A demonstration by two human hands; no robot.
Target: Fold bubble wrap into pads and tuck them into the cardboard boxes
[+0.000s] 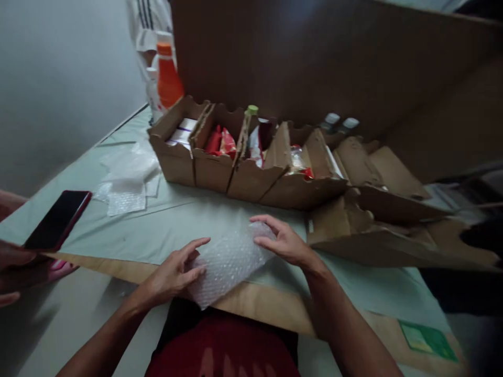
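Observation:
A sheet of bubble wrap (228,262) lies on the pale green table top (165,220) at the near edge, in front of me. My left hand (176,272) rests on its left side, fingers spread and pressing down, thumb up. My right hand (281,241) holds the far right corner, fingers curled over the edge of the wrap. Behind the wrap stands a row of open cardboard trays (243,167) filled with small packets, some red and some white.
More bubble wrap sheets (126,183) lie at the left. An orange bottle (168,76) stands at the back. A tall cardboard wall (334,63) rises behind the trays. Another person's hand (15,262) holds a phone (58,219) at far left. Flattened cardboard (393,230) lies at right.

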